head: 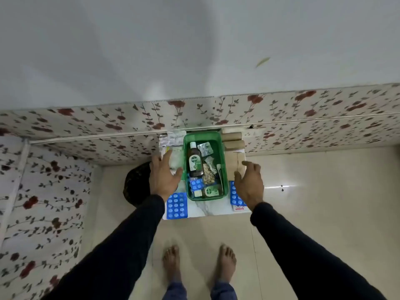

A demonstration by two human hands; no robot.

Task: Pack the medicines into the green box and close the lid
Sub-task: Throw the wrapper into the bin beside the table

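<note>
The green box (225,169) stands open on a small white table (205,210). Inside lie a large brown Dettol bottle (195,161), a smaller Dettol bottle (208,191), a blue blister strip (195,184), silver strips (205,148) and a tan tablet strip (208,175). My left hand (163,177) hovers open just left of the box. My right hand (249,185) hovers open just right of it. A blue blister pack (177,206) lies at the table's front left. Another blue pack (234,197) is partly hidden under my right hand. No lid can be made out.
Brown rolls (233,144) and silver strips (173,137) lie at the back of the table. A dark round object (136,182) sits on the floor left of the table. Floral-papered walls stand behind and to the left. My bare feet (199,263) are on the tiled floor.
</note>
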